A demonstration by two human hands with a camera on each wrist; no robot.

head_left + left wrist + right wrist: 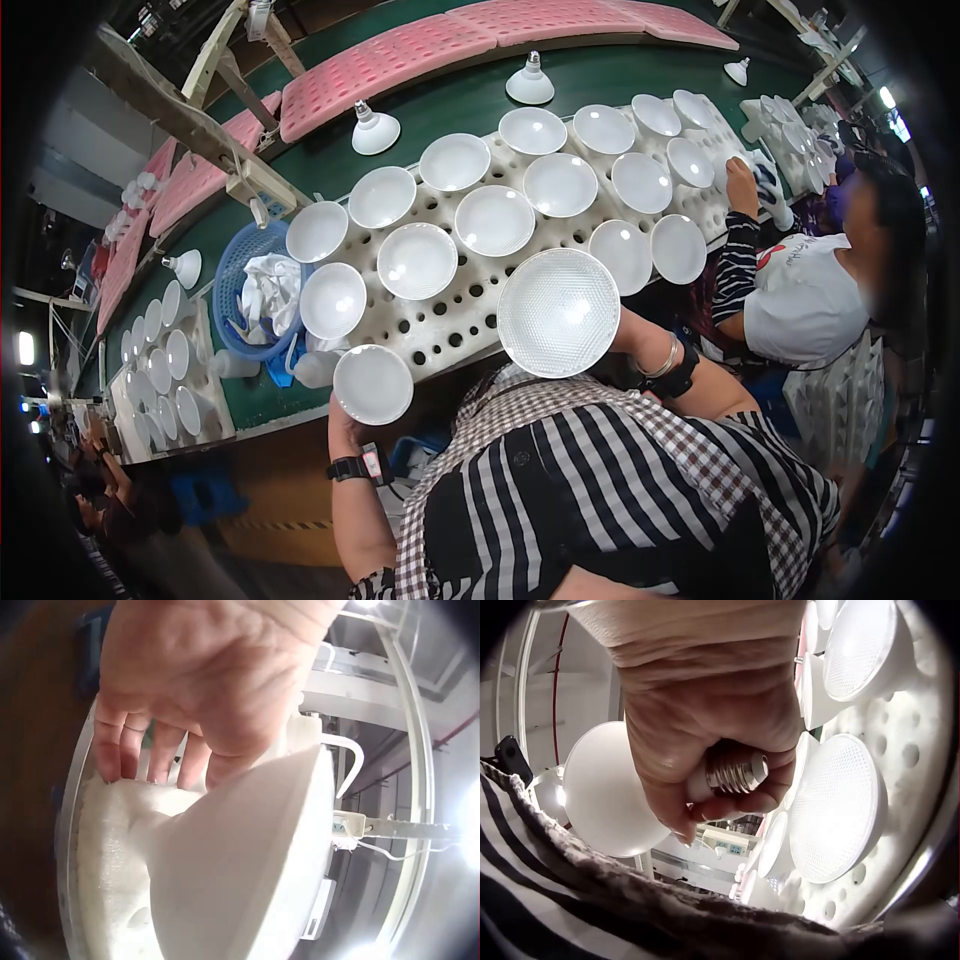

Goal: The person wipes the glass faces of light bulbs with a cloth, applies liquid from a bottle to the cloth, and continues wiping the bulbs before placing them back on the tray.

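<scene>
My right hand (pixel 630 333) grips a reflector light bulb (pixel 558 312) by its base, its broad textured face turned up in the head view. In the right wrist view the fingers of the right hand (pixel 712 727) curl round the metal screw base (pixel 739 774). My left hand (pixel 202 682) has its fingers hanging loosely at the edge of a white foam tray (pixel 112 847). Close beside its thumb is another bulb (pixel 232 855), whose face (pixel 373 385) partly covers that hand in the head view. Rows of similar bulbs (pixel 495 221) stand face up in the holed tray.
A blue basket (pixel 228 270) with white cloth stands left of the tray. Loose bulbs (pixel 375 130) sit base up on the green belt (pixel 450 112) behind. Pink holed foam (pixel 390 70) lines the far side. Another person (pixel 800 300) works at the right.
</scene>
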